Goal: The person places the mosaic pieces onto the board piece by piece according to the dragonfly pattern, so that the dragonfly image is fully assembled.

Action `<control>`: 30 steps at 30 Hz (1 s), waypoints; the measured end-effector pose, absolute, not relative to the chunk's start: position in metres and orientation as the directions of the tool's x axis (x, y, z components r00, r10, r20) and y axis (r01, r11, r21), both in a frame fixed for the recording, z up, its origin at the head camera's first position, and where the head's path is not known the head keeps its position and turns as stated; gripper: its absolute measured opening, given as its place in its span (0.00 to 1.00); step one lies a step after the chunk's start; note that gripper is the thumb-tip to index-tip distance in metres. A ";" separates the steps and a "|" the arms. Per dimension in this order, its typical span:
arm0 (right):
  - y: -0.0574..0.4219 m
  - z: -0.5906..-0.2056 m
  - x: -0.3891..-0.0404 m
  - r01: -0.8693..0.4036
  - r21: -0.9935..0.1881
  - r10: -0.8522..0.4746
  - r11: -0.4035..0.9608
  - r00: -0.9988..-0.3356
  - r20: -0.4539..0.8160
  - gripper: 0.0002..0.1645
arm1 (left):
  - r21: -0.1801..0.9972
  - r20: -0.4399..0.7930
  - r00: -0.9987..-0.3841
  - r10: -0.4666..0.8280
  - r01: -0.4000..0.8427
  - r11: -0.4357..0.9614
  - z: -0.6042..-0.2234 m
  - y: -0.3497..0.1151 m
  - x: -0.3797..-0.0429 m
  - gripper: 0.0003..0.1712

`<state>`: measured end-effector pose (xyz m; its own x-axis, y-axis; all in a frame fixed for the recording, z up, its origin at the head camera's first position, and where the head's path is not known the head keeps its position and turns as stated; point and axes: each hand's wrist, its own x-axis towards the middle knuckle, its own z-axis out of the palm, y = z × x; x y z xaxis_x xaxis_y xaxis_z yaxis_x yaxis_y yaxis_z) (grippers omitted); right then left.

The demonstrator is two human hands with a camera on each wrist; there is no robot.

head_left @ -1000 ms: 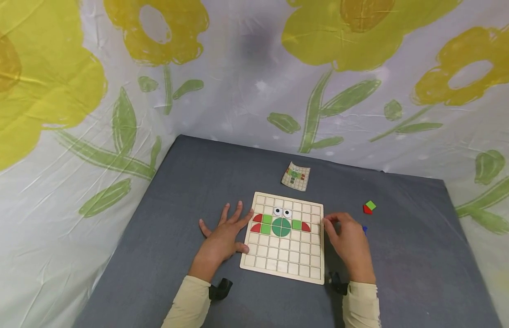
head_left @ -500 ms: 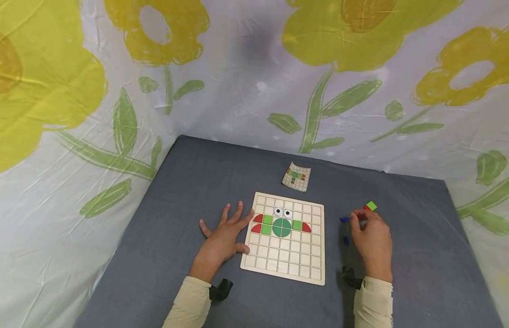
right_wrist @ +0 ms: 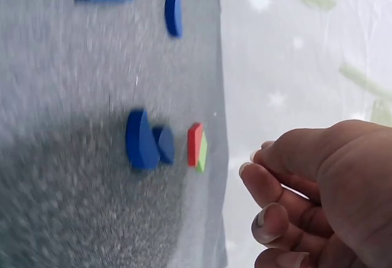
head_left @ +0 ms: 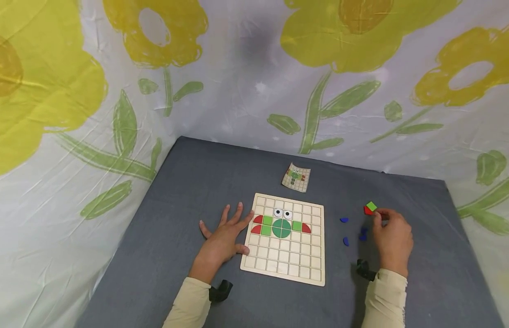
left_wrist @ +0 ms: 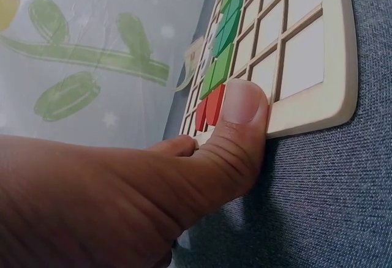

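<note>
My left hand [head_left: 222, 243] lies spread at the left side of a pale wooden grid board [head_left: 283, 255]. Its thumb [left_wrist: 236, 121] presses on the board's rim in the left wrist view. Set into the grid are white eye tiles [head_left: 283, 213], a dark green disc of quarter pieces [head_left: 281, 228], light green squares and red quarter pieces. My right hand [head_left: 393, 239] hovers at the right, thumb and forefinger close together with nothing visible between them. By its fingertips in the head view are a light green square [head_left: 371, 206] and a red piece [head_left: 367, 211], overlapping.
Several blue rounded pieces [right_wrist: 142, 141] lie on the dark cloth between board and right hand. Behind the board rests a small pattern card [head_left: 296, 177]. Flower-printed curtains [head_left: 238, 91] rise at the table's back and sides.
The right hand has moved from the board's right edge out to the right, uncovering the blue pieces, and now stands near the red and green pieces. The left hand has stayed on the board.
</note>
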<state>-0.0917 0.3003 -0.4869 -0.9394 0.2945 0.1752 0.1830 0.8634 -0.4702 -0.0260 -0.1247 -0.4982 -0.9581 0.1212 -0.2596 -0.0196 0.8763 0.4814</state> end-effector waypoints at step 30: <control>0.328 -0.497 -0.140 0.171 -0.385 0.183 0.907 -0.983 -0.006 0.17 | 0.501 -0.279 -0.951 0.137 -0.022 0.865 -0.498 -0.127 -0.026 0.62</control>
